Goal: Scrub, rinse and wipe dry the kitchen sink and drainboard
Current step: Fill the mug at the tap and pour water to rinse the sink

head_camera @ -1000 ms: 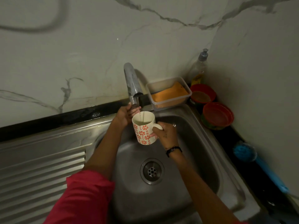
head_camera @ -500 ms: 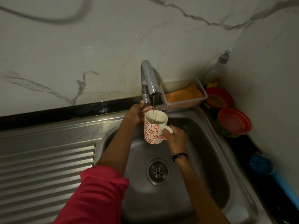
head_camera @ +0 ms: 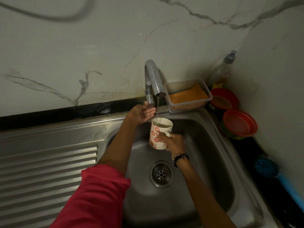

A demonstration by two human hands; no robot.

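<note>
The drainboard point(head_camera: 47, 168) is seen left of both hands. The left hand point(head_camera: 141, 113) is held open, palm up, with its fingers touching the tap point(head_camera: 152, 81). Just right of it, a mug point(head_camera: 158, 133) is gripped by the right hand point(head_camera: 172, 142) under the running water, above the sink point(head_camera: 205, 162). A plastic box point(head_camera: 187, 94) stands beyond the right hand.

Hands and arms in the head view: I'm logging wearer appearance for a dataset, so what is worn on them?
The left arm has a red sleeve pushed up, leaving the forearm and left hand bare. The right arm is bare in view, with a dark beaded bracelet at the wrist below the right hand. No gloves on either hand.
</note>
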